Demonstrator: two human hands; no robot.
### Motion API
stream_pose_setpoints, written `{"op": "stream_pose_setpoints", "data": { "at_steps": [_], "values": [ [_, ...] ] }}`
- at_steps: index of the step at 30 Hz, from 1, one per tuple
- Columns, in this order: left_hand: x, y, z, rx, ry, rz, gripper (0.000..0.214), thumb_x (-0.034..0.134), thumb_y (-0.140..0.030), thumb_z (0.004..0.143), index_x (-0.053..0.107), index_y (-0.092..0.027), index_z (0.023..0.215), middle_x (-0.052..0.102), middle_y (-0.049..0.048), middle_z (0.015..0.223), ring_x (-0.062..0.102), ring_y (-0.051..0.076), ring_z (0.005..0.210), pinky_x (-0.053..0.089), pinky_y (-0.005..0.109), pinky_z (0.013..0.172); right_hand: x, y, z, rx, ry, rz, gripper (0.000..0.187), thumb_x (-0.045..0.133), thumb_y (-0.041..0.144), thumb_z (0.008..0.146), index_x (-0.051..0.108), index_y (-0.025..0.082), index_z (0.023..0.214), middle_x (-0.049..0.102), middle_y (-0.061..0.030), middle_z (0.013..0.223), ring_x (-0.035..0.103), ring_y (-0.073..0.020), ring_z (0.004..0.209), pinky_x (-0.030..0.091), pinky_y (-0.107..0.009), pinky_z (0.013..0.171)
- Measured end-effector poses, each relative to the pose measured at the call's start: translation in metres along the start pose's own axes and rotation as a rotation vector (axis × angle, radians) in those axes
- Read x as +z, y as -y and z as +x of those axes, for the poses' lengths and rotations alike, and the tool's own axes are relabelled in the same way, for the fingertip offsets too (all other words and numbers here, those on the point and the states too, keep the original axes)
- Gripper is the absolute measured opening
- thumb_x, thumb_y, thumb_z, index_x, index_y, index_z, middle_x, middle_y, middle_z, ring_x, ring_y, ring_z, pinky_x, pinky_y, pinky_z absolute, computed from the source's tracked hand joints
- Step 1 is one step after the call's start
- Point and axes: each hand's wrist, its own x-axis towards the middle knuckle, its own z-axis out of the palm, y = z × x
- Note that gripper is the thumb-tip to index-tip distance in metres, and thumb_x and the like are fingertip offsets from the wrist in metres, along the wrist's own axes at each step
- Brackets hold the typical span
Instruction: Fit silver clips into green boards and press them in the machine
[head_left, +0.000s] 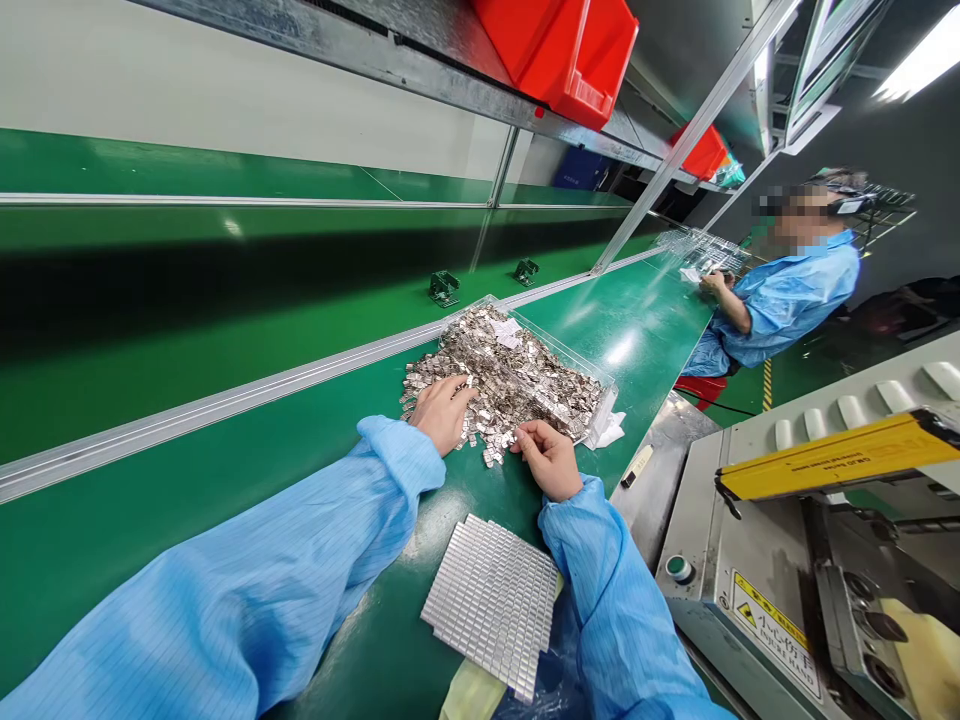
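Left hand (442, 413) on a heap of small metal bits (517, 375) at 12 o'clock, fingers (461, 393) spread wide, right hand (547, 458) at the heap's edge, fingertips (521, 432) pinched narrow, holding unclear, clear box (559, 335) under the heap, flat metal grid (491, 605) at 6 o'clock, green bench (225, 520)

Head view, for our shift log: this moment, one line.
Left hand: on pile of small metal parts | Right hand: at pile edge | Nearby: grid of metal parts

Heaped metal tabs (510, 375) stand ahead of the left hand (442, 412) and right hand (547, 458).
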Motion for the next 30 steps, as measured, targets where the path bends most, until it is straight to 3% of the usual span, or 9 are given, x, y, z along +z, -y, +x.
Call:
{"op": "stream_pose_setpoints", "data": {
  "at_steps": [30],
  "values": [
    [-0.0004,0.0002,-0.0004,0.007,0.010,0.012,0.034,0.038,-0.016,0.089,0.057,-0.020,0.117,0.051,0.0125,0.134,0.044,0.029,0.125,0.039,0.050,0.099,0.0002,-0.0045,0.0000,-0.007,0.004,-0.009,0.033,0.053,0.051,0.087,0.059,0.019,0.082,0.065,-0.0033,0.062,0.058,-0.0160,0.055,0.045,-0.026,0.052]
  ]
}}
